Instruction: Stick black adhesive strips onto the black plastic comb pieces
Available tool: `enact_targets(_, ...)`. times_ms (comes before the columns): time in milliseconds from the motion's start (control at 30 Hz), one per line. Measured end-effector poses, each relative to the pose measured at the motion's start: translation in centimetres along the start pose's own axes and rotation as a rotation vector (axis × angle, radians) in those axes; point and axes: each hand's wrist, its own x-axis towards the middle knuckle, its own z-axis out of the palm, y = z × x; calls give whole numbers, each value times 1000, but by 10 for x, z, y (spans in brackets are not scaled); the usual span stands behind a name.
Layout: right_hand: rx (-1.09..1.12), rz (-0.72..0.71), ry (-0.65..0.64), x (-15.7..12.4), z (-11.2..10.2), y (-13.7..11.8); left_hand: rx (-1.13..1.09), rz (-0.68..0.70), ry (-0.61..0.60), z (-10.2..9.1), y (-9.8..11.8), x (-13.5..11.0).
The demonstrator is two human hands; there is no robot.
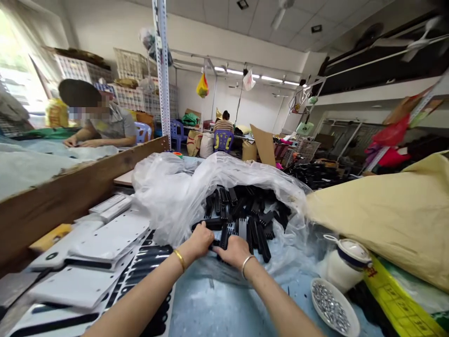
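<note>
Left hand [203,239] and right hand [235,250] nearly meet at the bag's [168,185] mouth.
Forearms converge; fingers curl around a black part [214,243], hidden fingertips leaving each hold unclear. More parts [262,241] lie piled just beyond.

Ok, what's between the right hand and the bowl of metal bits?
In the head view, crumpled clear plastic and blue tabletop lie between the right hand and the bowl.

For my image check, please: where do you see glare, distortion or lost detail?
Head view: window washed out; head view: ceiling tubes glaring; head view: slanted metal post at right, perhaps wide-angle distortion; head view: some black pieces blend together darkly.
</note>
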Motion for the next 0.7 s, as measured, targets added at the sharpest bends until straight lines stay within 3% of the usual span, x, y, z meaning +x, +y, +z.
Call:
enact_targets(167, -32, 38, -3, 20, 3, 0, 130, -74, -29, 14, -19, 2)
enact_targets(400, -49, -3, 8, 4, -3, 19, 167, -145, -15, 5, -32, 19)
enact_targets(567, -11, 30, 25, 5, 0, 16, 224, -200, -26, 12, -28, 35)
enact_targets(700, 81, 96, 34, 14, -7, 21, 275, -203, 29, 22, -18, 31)
